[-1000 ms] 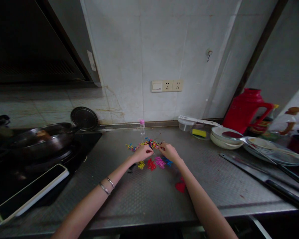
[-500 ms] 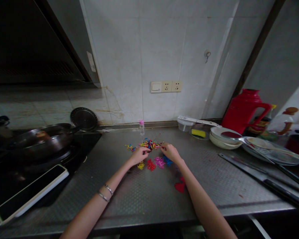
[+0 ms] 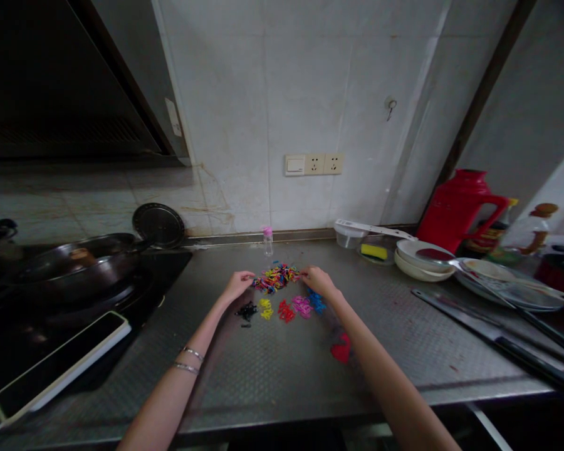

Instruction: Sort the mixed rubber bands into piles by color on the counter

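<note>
Coloured pieces (image 3: 286,311) on worktop (image 3: 263,382): nearest, five single-colour clumps (image 3: 302,306) in a 9-to-3 row. Just beyond, at 12 o'clock, mixed pile (image 3: 277,279): long axis about 9-to-3, right end slightly farther, no pointing end. Left hand (image 3: 237,285) at its 9, right hand (image 3: 319,281) at its 3, neither clearly nearer. Both half-curled; can't tell if gripping.

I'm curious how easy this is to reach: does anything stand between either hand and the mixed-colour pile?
Nothing visible does. The left hand is at the left edge of the mixed-colour pile, the right hand at its right edge. The pink-capped bottle stands behind it; the single-colour heaps lie nearer the person.
</note>
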`<state>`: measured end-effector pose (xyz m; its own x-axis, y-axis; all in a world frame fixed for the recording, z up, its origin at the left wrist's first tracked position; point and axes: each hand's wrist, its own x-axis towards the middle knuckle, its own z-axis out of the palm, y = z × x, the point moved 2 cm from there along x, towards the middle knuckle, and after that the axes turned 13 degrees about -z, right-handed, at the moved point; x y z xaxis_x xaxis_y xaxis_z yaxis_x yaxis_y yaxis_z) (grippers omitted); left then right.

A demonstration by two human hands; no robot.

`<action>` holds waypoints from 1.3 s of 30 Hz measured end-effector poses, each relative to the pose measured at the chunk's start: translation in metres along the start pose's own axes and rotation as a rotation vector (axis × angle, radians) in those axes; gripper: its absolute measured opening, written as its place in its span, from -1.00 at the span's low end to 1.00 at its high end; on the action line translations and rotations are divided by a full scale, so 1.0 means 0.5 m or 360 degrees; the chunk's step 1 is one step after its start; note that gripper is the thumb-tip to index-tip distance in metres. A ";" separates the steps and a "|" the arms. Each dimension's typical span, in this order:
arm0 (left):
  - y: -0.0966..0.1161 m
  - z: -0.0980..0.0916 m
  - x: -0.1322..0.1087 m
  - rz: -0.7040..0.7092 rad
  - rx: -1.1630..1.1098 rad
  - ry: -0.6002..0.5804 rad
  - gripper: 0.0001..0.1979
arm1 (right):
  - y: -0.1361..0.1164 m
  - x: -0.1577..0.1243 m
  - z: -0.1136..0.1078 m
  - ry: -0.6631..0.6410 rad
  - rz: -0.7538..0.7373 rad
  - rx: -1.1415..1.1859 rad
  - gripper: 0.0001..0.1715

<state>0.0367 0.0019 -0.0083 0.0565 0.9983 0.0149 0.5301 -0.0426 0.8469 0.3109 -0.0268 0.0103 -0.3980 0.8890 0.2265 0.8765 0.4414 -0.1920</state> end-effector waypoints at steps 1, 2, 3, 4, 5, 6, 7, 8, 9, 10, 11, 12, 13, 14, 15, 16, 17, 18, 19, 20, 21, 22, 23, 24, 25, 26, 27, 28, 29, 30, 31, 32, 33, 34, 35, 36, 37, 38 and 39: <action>-0.004 0.001 0.002 0.0000 -0.0011 -0.0004 -0.71 | -0.001 0.006 -0.002 -0.0029 -0.0012 -0.0008 -0.67; -0.008 0.003 0.005 0.0002 -0.0018 -0.0006 -0.71 | -0.002 0.011 -0.004 -0.0058 -0.0019 -0.0019 -0.67; -0.012 0.004 0.007 0.0002 -0.0021 -0.0008 -0.70 | -0.004 0.016 -0.005 -0.0085 -0.0023 -0.0035 -0.68; -0.015 0.005 0.009 0.0003 -0.0019 -0.0007 -0.69 | -0.004 0.020 -0.005 -0.0110 -0.0024 -0.0054 -0.68; -0.018 0.006 0.011 0.0005 -0.0013 -0.0007 -0.69 | -0.005 0.024 -0.005 -0.0131 -0.0022 -0.0078 -0.69; -0.020 0.007 0.011 0.0006 -0.0008 -0.0007 -0.68 | -0.006 0.027 -0.005 -0.0149 -0.0019 -0.0105 -0.69; -0.022 0.007 0.012 0.0008 -0.0003 -0.0010 -0.68 | -0.006 0.030 -0.004 -0.0165 -0.0015 -0.0132 -0.69; -0.022 0.007 0.011 0.0007 -0.0001 -0.0014 -0.68 | -0.006 0.032 -0.004 -0.0178 -0.0014 -0.0159 -0.69; -0.022 0.008 0.011 0.0004 -0.0002 -0.0017 -0.67 | -0.007 0.034 -0.003 -0.0189 -0.0019 -0.0184 -0.69; -0.022 0.008 0.009 0.0001 -0.0007 -0.0022 -0.67 | -0.008 0.035 -0.003 -0.0196 -0.0027 -0.0206 -0.68; -0.021 0.008 0.008 -0.0001 -0.0014 -0.0026 -0.67 | -0.009 0.036 -0.003 -0.0201 -0.0043 -0.0220 -0.68; -0.020 0.008 0.007 0.0000 -0.0021 -0.0028 -0.67 | -0.010 0.035 -0.003 -0.0205 -0.0062 -0.0224 -0.69; -0.020 0.008 0.007 0.0003 -0.0027 -0.0028 -0.67 | -0.011 0.035 -0.004 -0.0206 -0.0082 -0.0220 -0.70; -0.019 0.008 0.006 0.0006 -0.0032 -0.0026 -0.67 | -0.013 0.034 -0.004 -0.0208 -0.0102 -0.0209 -0.70; -0.019 0.008 0.006 0.0009 -0.0034 -0.0026 -0.67 | -0.014 0.033 -0.005 -0.0211 -0.0119 -0.0194 -0.71; -0.019 0.008 0.006 0.0010 -0.0033 -0.0026 -0.68 | -0.015 0.032 -0.005 -0.0215 -0.0131 -0.0180 -0.72; -0.019 0.008 0.007 0.0011 -0.0030 -0.0024 -0.68 | -0.016 0.032 -0.005 -0.0218 -0.0138 -0.0169 -0.73; -0.020 0.008 0.007 0.0011 -0.0027 -0.0024 -0.68 | -0.016 0.032 -0.006 -0.0217 -0.0142 -0.0162 -0.73; -0.019 0.008 0.007 0.0010 -0.0024 -0.0024 -0.68 | -0.016 0.032 -0.005 -0.0217 -0.0144 -0.0157 -0.73; -0.019 0.008 0.007 0.0008 -0.0022 -0.0025 -0.68 | -0.015 0.033 -0.005 -0.0218 -0.0147 -0.0151 -0.73; -0.018 0.008 0.006 0.0004 -0.0022 -0.0026 -0.68 | -0.014 0.034 -0.004 -0.0217 -0.0153 -0.0144 -0.73; -0.017 0.007 0.005 0.0004 -0.0020 -0.0025 -0.68 | -0.014 0.035 -0.004 -0.0219 -0.0163 -0.0139 -0.73; -0.015 0.007 0.004 0.0008 -0.0015 -0.0025 -0.68 | -0.013 0.036 -0.003 -0.0222 -0.0170 -0.0137 -0.73; -0.013 0.006 0.003 0.0014 -0.0008 -0.0025 -0.69 | -0.013 0.037 -0.003 -0.0226 -0.0173 -0.0139 -0.73; -0.011 0.006 0.002 0.0019 0.0000 -0.0024 -0.69 | -0.012 0.037 -0.002 -0.0232 -0.0170 -0.0142 -0.73; -0.010 0.006 0.000 0.0022 0.0006 -0.0024 -0.69 | -0.012 0.038 -0.002 -0.0237 -0.0159 -0.0146 -0.73; -0.009 0.005 0.000 0.0023 0.0009 -0.0023 -0.70 | -0.010 0.038 -0.001 -0.0243 -0.0141 -0.0147 -0.72; -0.008 0.005 -0.001 0.0020 0.0009 -0.0023 -0.70 | -0.009 0.038 0.000 -0.0244 -0.0125 -0.0144 -0.72; -0.009 0.006 -0.001 0.0014 0.0006 -0.0024 -0.70 | -0.007 0.038 0.001 -0.0238 -0.0115 -0.0138 -0.72; -0.010 0.006 0.000 0.0004 0.0001 -0.0026 -0.70 | -0.004 0.039 0.003 -0.0226 -0.0111 -0.0129 -0.72; -0.012 0.007 0.000 -0.0007 -0.0008 -0.0028 -0.70 | -0.001 0.039 0.004 -0.0207 -0.0112 -0.0116 -0.72; -0.014 0.008 0.001 -0.0017 -0.0018 -0.0031 -0.69 | 0.003 0.040 0.005 -0.0181 -0.0119 -0.0100 -0.73; -0.017 0.008 0.003 -0.0025 -0.0027 -0.0034 -0.69 | 0.008 0.040 0.006 -0.0152 -0.0126 -0.0079 -0.73; -0.019 0.009 0.004 -0.0030 -0.0032 -0.0035 -0.69 | 0.013 0.040 0.006 -0.0120 -0.0130 -0.0051 -0.73; -0.020 0.009 0.004 -0.0029 -0.0035 -0.0034 -0.69 | 0.018 0.039 0.005 -0.0084 -0.0131 -0.0014 -0.74; -0.021 0.010 0.005 -0.0025 -0.0032 -0.0031 -0.69 | 0.023 0.037 0.003 -0.0044 -0.0130 0.0032 -0.74; -0.021 0.009 0.005 -0.0020 -0.0026 -0.0027 -0.69 | 0.028 0.035 0.001 0.0000 -0.0127 0.0083 -0.74; -0.021 0.009 0.004 -0.0019 -0.0017 -0.0024 -0.69 | 0.032 0.032 -0.001 0.0046 -0.0121 0.0136 -0.74; -0.020 0.009 0.004 -0.0021 -0.0008 -0.0022 -0.69 | 0.036 0.029 -0.005 0.0092 -0.0115 0.0191 -0.74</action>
<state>0.0353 0.0040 -0.0189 0.0610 0.9981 -0.0036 0.5265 -0.0291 0.8497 0.3218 -0.0063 0.0122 -0.4397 0.8474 0.2977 0.8061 0.5185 -0.2852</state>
